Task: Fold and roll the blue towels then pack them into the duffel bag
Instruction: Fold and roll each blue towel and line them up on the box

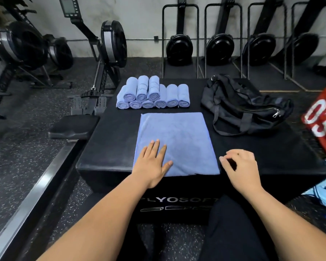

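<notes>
A blue towel (pixel 179 140) lies flat, folded into a rectangle, on the black plyo box (pixel 111 136). My left hand (pixel 152 162) rests flat on the towel's near left part, fingers straight. Just off the towel's near right corner hovers my right hand (pixel 239 166), its fingers loosely curled and holding nothing. Behind the flat towel sits a stack of several rolled blue towels (pixel 152 95), in two layers. The black duffel bag (pixel 241 108) lies slumped at the back right of the box, and its zipper looks partly open.
A rowing machine seat (pixel 73 127) and rail (pixel 36 185) run along the left of the box. More rowers stand upright against the far wall. A red jersey marked 03 (pixel 322 119) hangs at the right edge. My dark-clothed knee (pixel 231 223) is below the box front.
</notes>
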